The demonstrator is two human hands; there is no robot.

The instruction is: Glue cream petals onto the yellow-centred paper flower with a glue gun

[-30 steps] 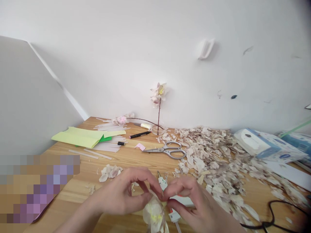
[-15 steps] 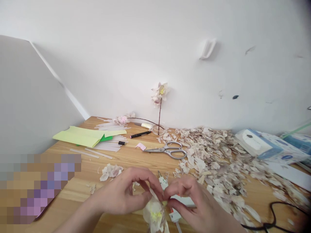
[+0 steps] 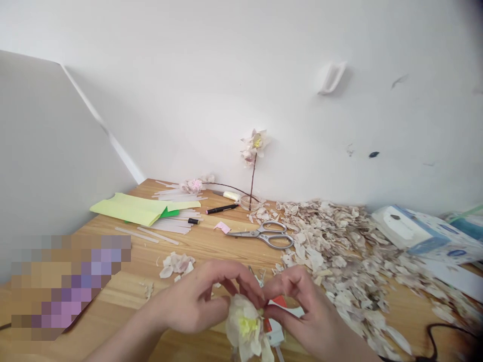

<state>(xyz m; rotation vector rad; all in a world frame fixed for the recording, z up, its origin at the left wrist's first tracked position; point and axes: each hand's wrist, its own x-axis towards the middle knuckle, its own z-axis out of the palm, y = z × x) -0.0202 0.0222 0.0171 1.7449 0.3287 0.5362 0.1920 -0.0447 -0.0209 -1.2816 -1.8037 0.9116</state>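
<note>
Flower (image 3: 249, 328) is held; the box's (image 3: 420, 234) label (image 3: 459, 253) is unreadable.

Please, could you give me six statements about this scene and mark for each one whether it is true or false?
1. The left hand and the right hand are at the near flower. True.
2. The left hand holds the scissors. False: they lie on the table, beyond the hands.
3. The petal pile is left of the scissors. False: it is to their right.
4. The yellow paper lies partly over the green paper. True.
5. The pen is right of the scissors. False: it is to their left.
6. A stem stands upright near the wall. True.
</note>
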